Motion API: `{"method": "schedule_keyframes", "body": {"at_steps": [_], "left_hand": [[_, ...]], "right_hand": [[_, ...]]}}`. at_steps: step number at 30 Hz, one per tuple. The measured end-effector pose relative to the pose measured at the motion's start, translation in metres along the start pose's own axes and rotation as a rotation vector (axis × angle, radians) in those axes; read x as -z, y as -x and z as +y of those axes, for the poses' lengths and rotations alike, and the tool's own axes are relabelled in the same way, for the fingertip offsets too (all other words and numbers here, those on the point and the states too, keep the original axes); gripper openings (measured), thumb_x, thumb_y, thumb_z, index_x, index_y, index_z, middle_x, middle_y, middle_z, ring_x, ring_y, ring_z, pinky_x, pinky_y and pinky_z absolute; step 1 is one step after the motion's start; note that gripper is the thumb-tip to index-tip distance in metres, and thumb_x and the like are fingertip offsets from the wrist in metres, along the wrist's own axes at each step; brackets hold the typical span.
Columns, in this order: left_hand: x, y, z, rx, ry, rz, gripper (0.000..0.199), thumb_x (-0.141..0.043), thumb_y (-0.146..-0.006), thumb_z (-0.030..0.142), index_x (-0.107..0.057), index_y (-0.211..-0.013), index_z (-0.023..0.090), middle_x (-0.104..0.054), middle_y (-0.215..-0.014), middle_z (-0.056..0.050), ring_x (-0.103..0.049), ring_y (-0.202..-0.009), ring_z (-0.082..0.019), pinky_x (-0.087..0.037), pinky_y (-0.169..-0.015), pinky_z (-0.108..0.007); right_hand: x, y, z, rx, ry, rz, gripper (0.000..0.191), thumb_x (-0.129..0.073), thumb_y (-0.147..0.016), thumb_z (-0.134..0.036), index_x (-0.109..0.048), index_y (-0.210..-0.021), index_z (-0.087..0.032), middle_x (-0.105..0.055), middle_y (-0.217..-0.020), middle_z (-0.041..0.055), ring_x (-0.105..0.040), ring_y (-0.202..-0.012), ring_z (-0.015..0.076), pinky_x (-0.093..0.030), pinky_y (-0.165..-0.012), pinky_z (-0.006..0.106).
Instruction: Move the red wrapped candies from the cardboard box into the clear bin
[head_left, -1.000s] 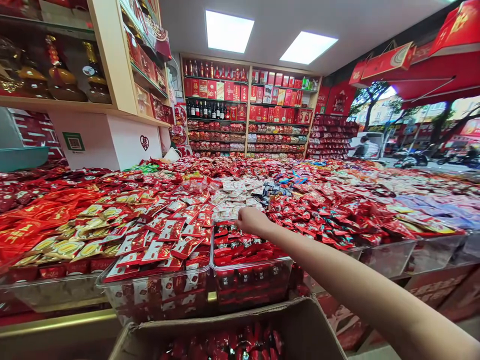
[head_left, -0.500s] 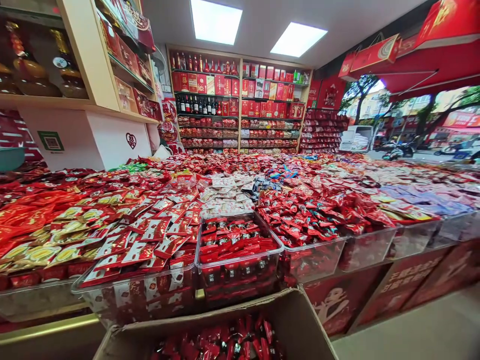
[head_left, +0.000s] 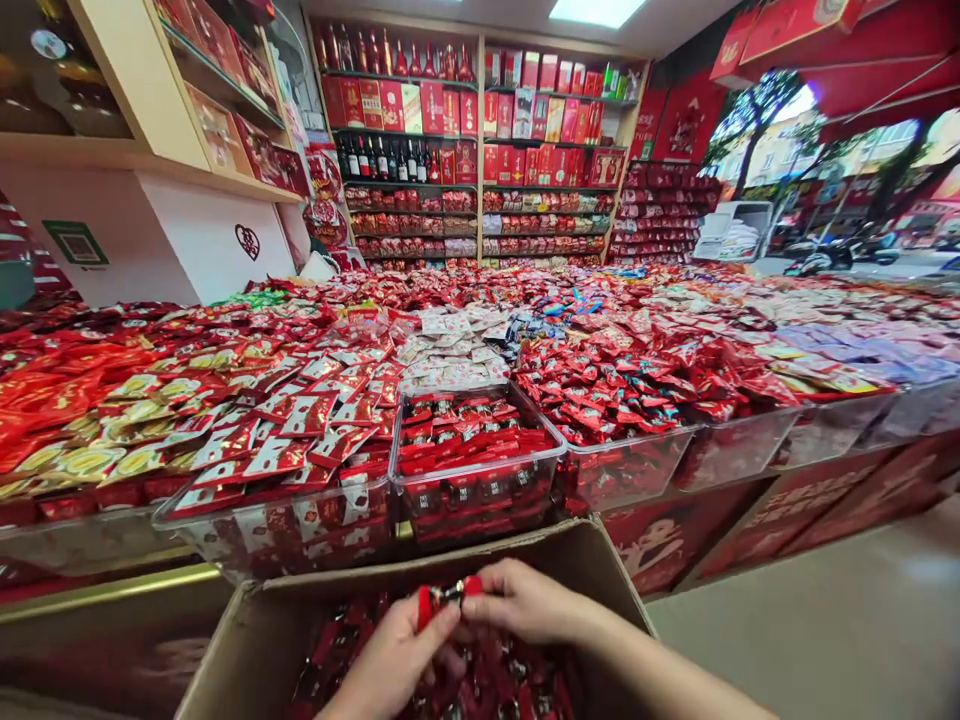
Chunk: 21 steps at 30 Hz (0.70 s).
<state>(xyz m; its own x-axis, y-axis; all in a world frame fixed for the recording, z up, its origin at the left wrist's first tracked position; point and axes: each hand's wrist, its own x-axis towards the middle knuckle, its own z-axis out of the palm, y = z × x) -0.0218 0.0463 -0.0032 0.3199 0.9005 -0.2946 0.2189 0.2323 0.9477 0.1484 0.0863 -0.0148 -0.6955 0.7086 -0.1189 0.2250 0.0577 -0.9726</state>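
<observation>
Over an open cardboard box [head_left: 622, 575], both of my hands meet at a small red and black wrapped packet [head_left: 448, 594]. My left hand [head_left: 401, 645] pinches its left end between thumb and fingers. The packet's right end is held by my right hand [head_left: 517, 602], its fingers curled. Below them, many similar red packets [head_left: 517, 690] lie loose in the box. Just beyond the box, a clear plastic bin [head_left: 480, 468] holds rows of red packets with dark labels.
Neighbouring clear bins [head_left: 630, 470] heaped with packets line the counter's front edge. White packets [head_left: 450, 350] lie behind the middle bin. Shelves [head_left: 480, 140] of bottles and red boxes stand at the back, and a cabinet [head_left: 172, 170] overhangs the left.
Both my hands have come into view over the box, holding a small packet. The camera has tilted down, so the shelves and bins sit higher in the picture.
</observation>
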Motion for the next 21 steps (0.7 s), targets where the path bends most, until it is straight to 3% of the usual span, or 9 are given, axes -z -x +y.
{"method": "schedule_keyframes", "body": {"at_steps": [3, 7, 12, 15, 18, 21], "left_hand": [[-0.002, 0.003, 0.008, 0.035, 0.142, -0.035, 0.041, -0.034, -0.082, 0.047, -0.056, -0.087, 0.013, -0.068, -0.068, -0.005, -0.061, -0.054, -0.013, -0.030, -0.043, -0.018], [-0.008, 0.011, 0.016, 0.064, 0.364, -0.040, 0.042, -0.034, -0.083, 0.044, -0.058, -0.079, 0.010, -0.069, -0.062, -0.009, -0.061, -0.049, -0.013, -0.028, -0.042, -0.017], [-0.010, 0.012, 0.016, 0.099, 0.442, 0.023, 0.047, -0.033, -0.081, 0.050, -0.058, -0.085, 0.010, -0.068, -0.067, -0.008, -0.059, -0.053, -0.012, -0.032, -0.046, -0.018], [-0.006, 0.009, 0.014, 0.186, 0.512, 0.028, 0.058, -0.031, -0.074, 0.061, -0.060, -0.084, 0.012, -0.066, -0.071, -0.007, -0.057, -0.056, -0.013, -0.033, -0.046, -0.020], [-0.001, 0.003, 0.007, 0.093, 0.323, 0.116, 0.047, -0.047, -0.068, 0.059, -0.060, -0.070, 0.014, -0.061, -0.060, -0.001, -0.049, -0.049, -0.010, -0.029, -0.043, -0.019], [0.001, -0.002, -0.001, -0.001, 0.099, 0.212, 0.043, -0.052, -0.067, 0.055, -0.055, -0.053, 0.014, -0.053, -0.043, 0.003, -0.034, -0.040, -0.007, -0.023, -0.040, -0.019]], "right_hand": [[0.005, 0.006, -0.012, 0.011, -0.293, -0.058, 0.038, -0.049, -0.072, -0.049, -0.055, -0.066, -0.011, -0.050, -0.057, -0.0022, -0.044, -0.050, 0.0054, -0.037, -0.053, 0.019], [0.003, 0.010, -0.013, -0.011, -0.424, -0.077, 0.037, -0.052, -0.071, -0.047, -0.054, -0.066, -0.010, -0.050, -0.058, -0.0010, -0.044, -0.049, 0.0051, -0.036, -0.053, 0.019], [-0.004, 0.007, -0.008, 0.015, -0.376, 0.190, 0.032, -0.059, -0.065, -0.044, -0.051, -0.065, -0.013, -0.047, -0.055, -0.0036, -0.040, -0.046, 0.0054, -0.032, -0.046, 0.018], [-0.007, 0.006, -0.006, 0.108, -0.160, 0.298, 0.028, -0.057, -0.068, -0.041, -0.055, -0.066, -0.013, -0.050, -0.057, -0.0022, -0.042, -0.052, 0.0077, -0.035, -0.052, 0.020], [-0.009, 0.007, -0.006, 0.175, 0.011, 0.336, 0.026, -0.055, -0.071, -0.039, -0.057, -0.065, -0.013, -0.054, -0.060, -0.0004, -0.044, -0.057, 0.0094, -0.036, -0.057, 0.022], [-0.012, 0.006, -0.006, 0.152, -0.149, 0.339, 0.027, -0.056, -0.069, -0.041, -0.054, -0.065, -0.014, -0.053, -0.058, -0.0012, -0.045, -0.053, 0.0086, -0.036, -0.053, 0.021]]}}
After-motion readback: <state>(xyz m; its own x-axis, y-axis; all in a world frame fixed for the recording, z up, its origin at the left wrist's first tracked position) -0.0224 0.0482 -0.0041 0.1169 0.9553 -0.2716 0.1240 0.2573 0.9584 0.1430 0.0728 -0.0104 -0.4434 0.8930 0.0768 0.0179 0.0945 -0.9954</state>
